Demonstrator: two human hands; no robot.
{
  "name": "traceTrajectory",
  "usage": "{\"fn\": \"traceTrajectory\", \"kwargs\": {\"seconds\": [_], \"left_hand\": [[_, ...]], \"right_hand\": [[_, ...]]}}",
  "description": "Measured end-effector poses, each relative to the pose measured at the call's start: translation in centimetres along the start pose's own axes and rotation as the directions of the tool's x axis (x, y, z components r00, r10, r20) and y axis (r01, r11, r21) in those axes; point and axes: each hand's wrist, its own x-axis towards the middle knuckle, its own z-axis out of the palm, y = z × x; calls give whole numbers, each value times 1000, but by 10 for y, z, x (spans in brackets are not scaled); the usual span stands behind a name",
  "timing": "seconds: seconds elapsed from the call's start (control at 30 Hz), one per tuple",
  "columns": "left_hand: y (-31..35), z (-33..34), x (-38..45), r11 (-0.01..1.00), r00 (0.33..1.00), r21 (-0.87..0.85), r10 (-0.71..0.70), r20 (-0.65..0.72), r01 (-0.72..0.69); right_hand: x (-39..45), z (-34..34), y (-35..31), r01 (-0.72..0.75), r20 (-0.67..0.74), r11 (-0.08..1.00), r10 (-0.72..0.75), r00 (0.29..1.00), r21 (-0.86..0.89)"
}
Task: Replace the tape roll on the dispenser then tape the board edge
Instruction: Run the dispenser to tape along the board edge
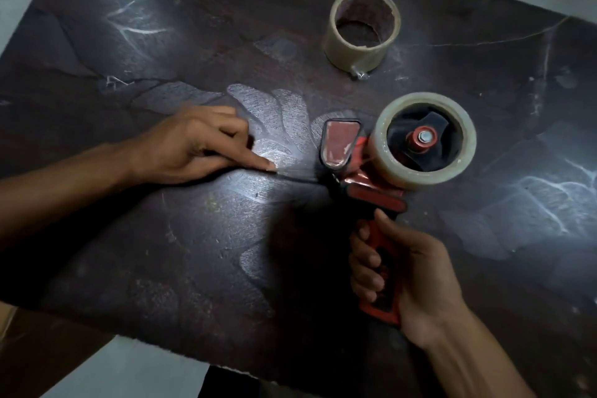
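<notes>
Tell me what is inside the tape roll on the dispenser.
Inside the tape roll sits the dispenser's black hub, with a red cap and a silver bolt at its centre. The roll's wall hides how the hub grips the core. The right hand holds the handle.

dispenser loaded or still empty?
Loaded: a clear tape roll sits on the dispenser hub; the right hand grips its handle. A near-empty core stands apart on the board.

Glossy clear tape roll on red plastic dispenser (dark, scuffed board).
</notes>
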Motion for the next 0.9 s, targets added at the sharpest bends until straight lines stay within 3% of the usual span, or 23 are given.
{"fn": "traceTrajectory", "kwargs": {"seconds": [0.1,0.2,0.33,0.43,0.6,0.9], "left_hand": [[-3,8,-6,940,978,269,202,59,-211],[-1,7,-6,864,953,403,253,169,-301],[14,-3,-22,833,948,493,110,300,-253],[31,3,-36,793,952,575,21,306,-202],[56,6,-40,723,950,683,-135,283,-101],[102,7,-38,628,910,778,-329,253,11]], "right_hand": [[0,-5,5,43,54,994,-38,998,-98],[-2,-6,6,101,80,970,-85,993,-222],[-7,-2,7,128,17,933,-130,991,-336],[-13,-1,10,146,-102,859,-222,970,-491],[-24,-9,21,205,-41,525,-419,907,-826],[-75,-62,42,134,-81,402,-474,877,-906]]}}
